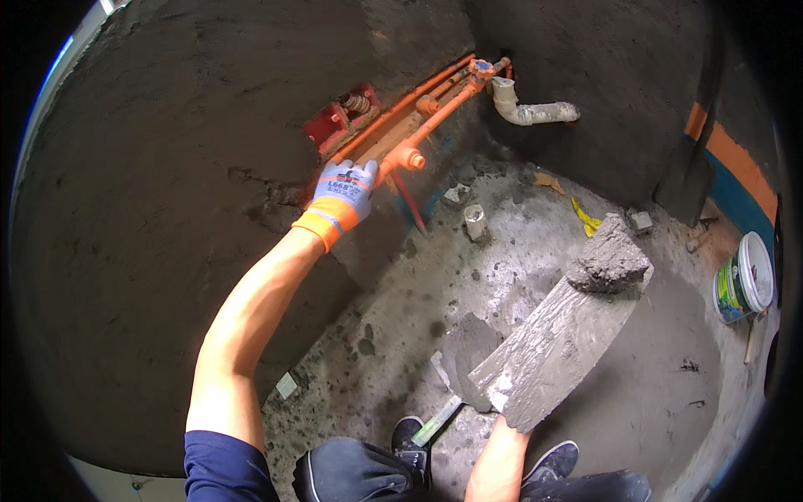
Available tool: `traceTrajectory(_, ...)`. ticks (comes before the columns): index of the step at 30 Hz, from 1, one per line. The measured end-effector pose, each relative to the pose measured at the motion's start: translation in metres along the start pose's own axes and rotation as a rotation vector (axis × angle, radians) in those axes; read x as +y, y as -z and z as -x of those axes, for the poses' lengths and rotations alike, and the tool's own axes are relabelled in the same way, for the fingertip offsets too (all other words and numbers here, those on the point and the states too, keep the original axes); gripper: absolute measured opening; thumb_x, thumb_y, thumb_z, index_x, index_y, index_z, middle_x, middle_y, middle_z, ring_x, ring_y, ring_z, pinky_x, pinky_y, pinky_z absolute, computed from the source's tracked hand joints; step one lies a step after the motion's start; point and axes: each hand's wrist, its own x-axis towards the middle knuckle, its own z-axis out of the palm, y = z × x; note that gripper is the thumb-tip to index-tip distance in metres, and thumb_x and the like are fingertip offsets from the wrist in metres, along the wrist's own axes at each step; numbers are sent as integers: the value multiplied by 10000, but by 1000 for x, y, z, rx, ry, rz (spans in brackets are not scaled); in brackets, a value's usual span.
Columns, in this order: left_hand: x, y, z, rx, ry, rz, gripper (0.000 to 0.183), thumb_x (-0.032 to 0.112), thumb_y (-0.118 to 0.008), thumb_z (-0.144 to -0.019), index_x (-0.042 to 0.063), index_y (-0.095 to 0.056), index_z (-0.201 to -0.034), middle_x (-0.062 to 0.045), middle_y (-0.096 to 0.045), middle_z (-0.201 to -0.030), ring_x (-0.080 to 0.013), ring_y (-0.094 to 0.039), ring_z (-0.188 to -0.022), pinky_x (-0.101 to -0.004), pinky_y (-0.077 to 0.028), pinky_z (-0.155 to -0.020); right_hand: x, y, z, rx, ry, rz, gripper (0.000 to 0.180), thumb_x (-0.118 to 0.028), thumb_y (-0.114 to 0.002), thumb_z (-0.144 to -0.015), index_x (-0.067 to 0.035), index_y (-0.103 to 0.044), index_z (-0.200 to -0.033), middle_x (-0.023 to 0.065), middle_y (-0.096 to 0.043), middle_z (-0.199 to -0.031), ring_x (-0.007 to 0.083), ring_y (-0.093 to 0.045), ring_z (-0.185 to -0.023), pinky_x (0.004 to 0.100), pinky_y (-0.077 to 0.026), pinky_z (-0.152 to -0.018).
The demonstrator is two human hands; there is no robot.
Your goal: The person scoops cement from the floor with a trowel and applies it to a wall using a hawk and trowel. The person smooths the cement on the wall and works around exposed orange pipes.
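Observation:
My left hand (pixel 346 188), in a grey and orange work glove, reaches up to the orange pipes (pixel 439 119) along the plastered wall. Its fingertips are at the pipes; whether they close on one is hidden. Low in the view, my right forearm (pixel 502 458) runs up under a plastering trowel (pixel 564 339) smeared with wet mortar, which hides the right hand. A lump of mortar (pixel 608 257) sits on the far end of its blade. Just above my left hand is a red bracket (pixel 332 125) set in the wall.
A white elbow pipe (pixel 533 113) juts out near the corner. A shovel (pixel 687 182) leans at the right, above a labelled bucket (pixel 743 279). Another mortar-covered tool (pixel 470 361) lies by my feet. A short pipe piece (pixel 475 221) and a yellow scrap (pixel 584 218) are on the floor.

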Motion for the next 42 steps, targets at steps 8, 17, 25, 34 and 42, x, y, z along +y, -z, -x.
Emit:
traceTrajectory(8, 6, -23, 10, 120, 26, -28, 268, 156, -613, -753, 83, -532, -998, -112, -641, -833, -270, -609, -854, -419, -413, -762, -1, 17, 0, 38, 4, 11, 435, -318, -520, -894, -44, -495, -1231, 103, -559, -1184, 257, -536, -1065, 423, -437, -912)
traceTrajectory(17, 8, -19, 9, 78, 53, -63, 232, 129, -575, -764, 74, -538, -986, -106, -640, -844, -259, -614, -849, -419, -417, -759, 2, 29, 1, 57, -6, 6, 456, -332, -515, -899, -46, -483, -1254, 106, -551, -1210, 262, -530, -1087, 430, -432, -928)
traceTrajectory(25, 1, -5, 6, 38, 66, -7, 409, 172, -708, -688, 89, -543, -1053, -125, -616, -901, -297, -591, -876, -422, -436, -774, 3, 42, 1, 88, 12, -6, 475, -344, -510, -904, -48, -472, -1274, 108, -545, -1234, 267, -525, -1107, 436, -428, -943)
traceTrajectory(34, -18, 22, -22, -184, 53, 183, 248, 179, -642, -746, 56, -613, -959, -200, -629, -877, -367, -608, -872, -430, -475, -765, 24, 27, 18, -38, 257, 24, 496, -357, -505, -909, -50, -460, -1297, 111, -537, -1260, 272, -519, -1129, 444, -423, -960)
traceTrajectory(42, -21, 35, -36, -339, 87, 256, 216, 190, -599, -767, 49, -667, -916, -189, -657, -928, -346, -622, -928, -404, -481, -802, 160, -156, 69, -472, -200, 831, 362, -194, -513, -917, 91, -513, -1141, 163, -591, -1131, 244, -549, -1052, 323, -445, -870)
